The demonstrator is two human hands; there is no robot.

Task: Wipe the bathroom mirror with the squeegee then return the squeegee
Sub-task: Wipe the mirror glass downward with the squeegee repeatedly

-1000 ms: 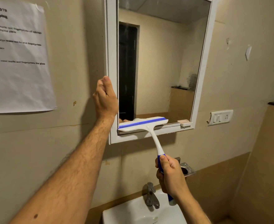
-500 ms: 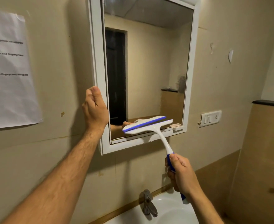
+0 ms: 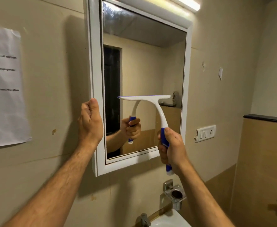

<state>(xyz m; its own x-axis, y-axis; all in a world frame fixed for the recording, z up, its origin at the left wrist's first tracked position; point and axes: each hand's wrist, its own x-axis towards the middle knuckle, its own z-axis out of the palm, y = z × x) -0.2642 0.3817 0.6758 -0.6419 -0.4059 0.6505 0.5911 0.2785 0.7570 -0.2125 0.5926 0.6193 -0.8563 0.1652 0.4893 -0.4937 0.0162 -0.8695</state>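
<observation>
The squeegee lies with its white blade level against the glass of the mirror, about halfway up the pane and well above the right hand. Its white neck curves down from the blade into a blue handle, and the right hand is wrapped round that handle, thumb laid along the front, with the handle's white end sticking out below the fist. That hand sits in front of the mirror's lower right corner, over the bottom rail of the frame. The glass shows the reflection of the same grip and the tool's neck, just left of the real one.

The left hand holds the outer left edge of the white mirror frame, fingers curled behind it and thumb tip at the top, level with the blade and well apart from the right hand.

Left of the left hand a printed paper sheet hangs on the beige wall. Right of the right hand is a white switch plate. Below it are a metal holder, a tap and the rim of a white sink. A lit tube lamp runs above the mirror.
</observation>
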